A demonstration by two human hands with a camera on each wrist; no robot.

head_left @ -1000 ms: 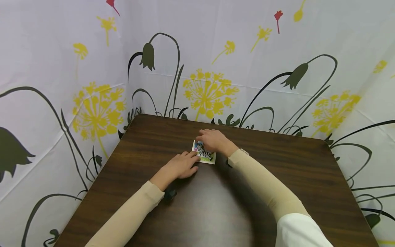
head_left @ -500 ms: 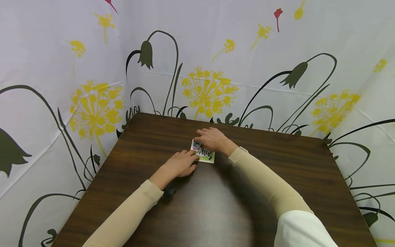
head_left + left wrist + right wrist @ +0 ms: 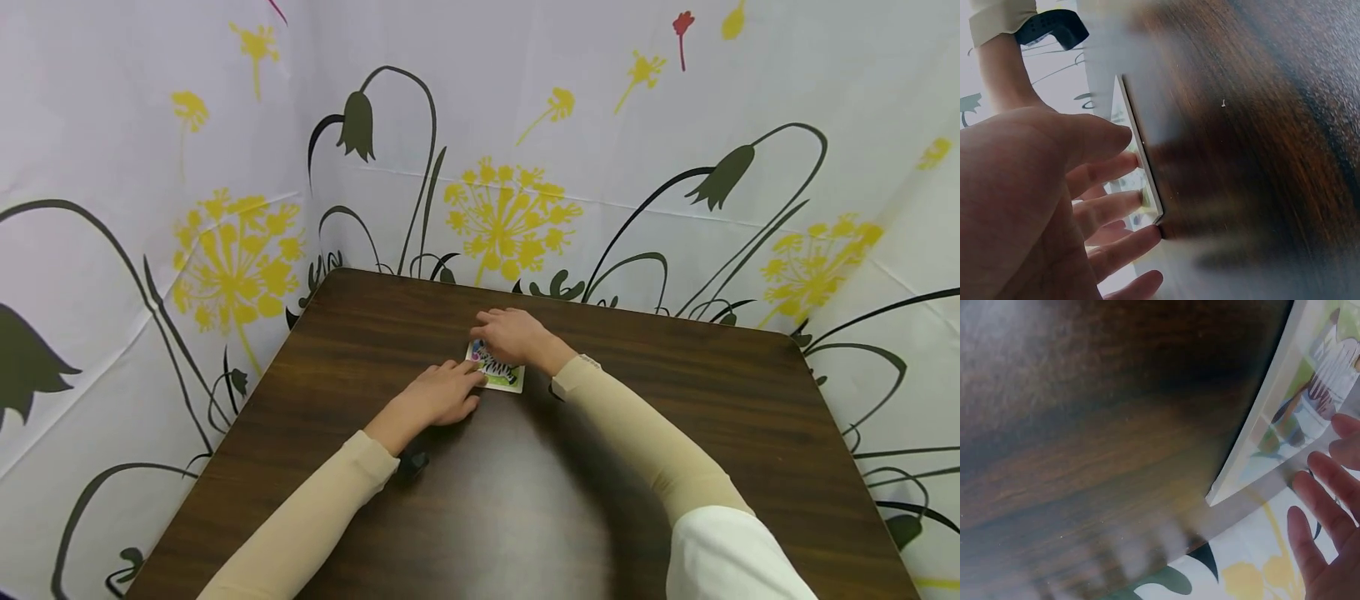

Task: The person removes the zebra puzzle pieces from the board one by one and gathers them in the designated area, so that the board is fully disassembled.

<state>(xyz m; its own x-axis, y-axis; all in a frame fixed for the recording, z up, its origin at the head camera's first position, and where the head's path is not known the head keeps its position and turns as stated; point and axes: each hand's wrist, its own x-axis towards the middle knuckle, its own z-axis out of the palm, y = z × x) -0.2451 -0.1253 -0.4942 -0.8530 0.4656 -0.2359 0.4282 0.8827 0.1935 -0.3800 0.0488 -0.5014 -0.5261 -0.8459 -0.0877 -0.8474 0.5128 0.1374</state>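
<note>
A small square board with a zebra picture (image 3: 498, 371), pale-edged and flat, lies on the brown table. My left hand (image 3: 442, 395) comes to it from the lower left, its fingers stretched out and the tips on the board's left side. In the left wrist view several fingertips meet the board's edge (image 3: 1138, 140), with the thumb just above. Over the board's upper part my right hand (image 3: 513, 337) hides a corner of the picture. The right wrist view shows its fingertips (image 3: 1342, 425) at the zebra picture; whether they pinch anything I cannot tell.
The dark wood-grain table (image 3: 637, 417) extends around both arms. Beyond its far and side edges hangs a white cloth (image 3: 615, 92) printed with yellow and green flowers. A black wrist device (image 3: 412, 463) shows below the left wrist.
The head view shifts slightly. Both hands stay at the board in nearly the same pose, and the board hardly moves.
</note>
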